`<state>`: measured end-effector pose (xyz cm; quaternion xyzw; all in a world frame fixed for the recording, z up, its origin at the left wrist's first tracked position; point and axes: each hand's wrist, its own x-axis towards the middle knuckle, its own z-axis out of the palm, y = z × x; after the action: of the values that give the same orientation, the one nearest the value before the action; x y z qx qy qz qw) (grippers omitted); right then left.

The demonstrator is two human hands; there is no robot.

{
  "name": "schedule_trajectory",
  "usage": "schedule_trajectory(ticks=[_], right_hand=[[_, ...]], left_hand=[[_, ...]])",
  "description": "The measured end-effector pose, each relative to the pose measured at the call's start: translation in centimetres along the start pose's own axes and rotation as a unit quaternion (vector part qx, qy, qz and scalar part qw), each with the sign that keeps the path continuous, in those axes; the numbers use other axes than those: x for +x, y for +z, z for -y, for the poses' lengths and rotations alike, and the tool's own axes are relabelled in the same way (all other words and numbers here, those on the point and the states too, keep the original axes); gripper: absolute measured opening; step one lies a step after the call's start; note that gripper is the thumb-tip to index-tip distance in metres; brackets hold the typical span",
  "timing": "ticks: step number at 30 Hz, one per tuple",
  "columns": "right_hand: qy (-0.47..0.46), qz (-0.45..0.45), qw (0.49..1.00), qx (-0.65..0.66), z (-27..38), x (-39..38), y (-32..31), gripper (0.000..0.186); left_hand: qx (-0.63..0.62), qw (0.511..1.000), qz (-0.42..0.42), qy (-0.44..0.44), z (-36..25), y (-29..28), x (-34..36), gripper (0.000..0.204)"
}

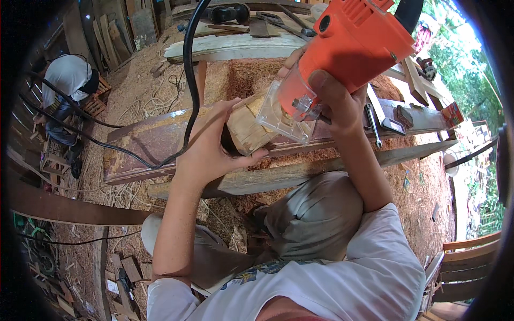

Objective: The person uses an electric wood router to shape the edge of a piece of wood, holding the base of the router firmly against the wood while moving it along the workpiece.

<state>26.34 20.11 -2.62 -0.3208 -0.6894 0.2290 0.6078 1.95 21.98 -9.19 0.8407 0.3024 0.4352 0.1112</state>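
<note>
An orange trim router [348, 48] with a clear plastic base [292, 131] is tilted over the bench, its base against a pale wooden block [245, 131]. Wrapped round the router's lower body is my right hand [340, 99], its thumb in front and some fingertips showing behind. My left hand [206, 136] grips the block from the left, thumb along the near side and fingers at its far edge. The cutting bit is hidden between the base and the wood.
Reddish-brown boards [144, 142] lie under my hands, with a wrench [373, 125] to the right. A black cable [188, 80] hangs left of my left hand. Hand tools [273, 21] lie at the back. Another person [67, 80] sits at far left. Wood shavings cover the ground.
</note>
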Motion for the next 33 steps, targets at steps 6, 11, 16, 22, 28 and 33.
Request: schedule_trajectory(ticks=[6, 11, 16, 22, 28, 33], right_hand=[[0.016, -0.004, 1.0, -0.012, 0.4, -0.1, 0.2, 0.049], [0.001, 0.003, 1.0, -0.001, 0.6, 0.1, 0.3, 0.046], [-0.01, -0.004, 1.0, -0.005, 0.2, 0.2, 0.1, 0.045], [-0.008, -0.001, 1.0, -0.018, 0.2, 0.3, 0.0, 0.045], [-0.005, -0.018, 1.0, -0.02, 0.2, 0.4, 0.2, 0.044], [-0.023, -0.079, 0.994, 0.076, 0.3, 0.6, 1.3, 0.021]], left_hand=[[-0.031, 0.998, 0.032, -0.051, 0.3, 0.0, -0.6, 0.094], [-0.045, 0.996, 0.052, -0.064, -0.1, -0.3, -0.1, 0.095], [-0.047, 0.995, 0.04, -0.074, 0.2, 0.1, -0.7, 0.097], [-0.056, 0.994, 0.04, -0.079, 0.4, 0.3, -0.7, 0.098], [-0.05, 0.993, 0.051, -0.092, -0.1, -0.1, -0.6, 0.095], [-0.064, 0.993, 0.055, -0.087, -0.1, -0.1, -0.4, 0.094]])
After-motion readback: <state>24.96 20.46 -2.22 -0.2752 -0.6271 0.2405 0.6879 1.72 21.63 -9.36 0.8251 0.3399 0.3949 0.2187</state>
